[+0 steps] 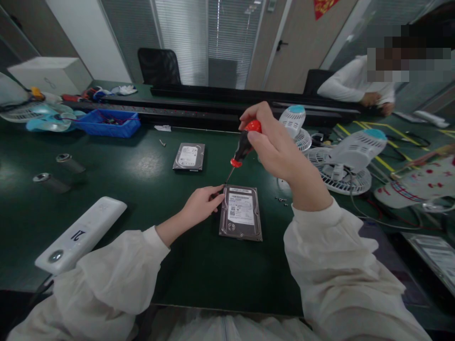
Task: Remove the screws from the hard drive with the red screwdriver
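Note:
A hard drive [241, 212] lies label up on the green table in front of me. My left hand [204, 203] grips its far left corner, thumb and index finger at the edge; the other fingers are curled and partly hidden. Above that corner, my right hand [272, 142] is closed around the red and black handle of a screwdriver [243, 148]. The screwdriver is tilted, its shaft pointing down to the corner by my left fingertips. Whether a screw sits under the tip is too small to tell. Several loose screws [280, 200] lie right of the drive.
Another hard drive [189, 157] lies farther back. At left are a white device [81, 234], two metal cylinders [71, 163] and a blue bin [108, 124] with wires. White fans [341, 161] and cables crowd the right. A person in a white sleeve [343, 80] sits across the table.

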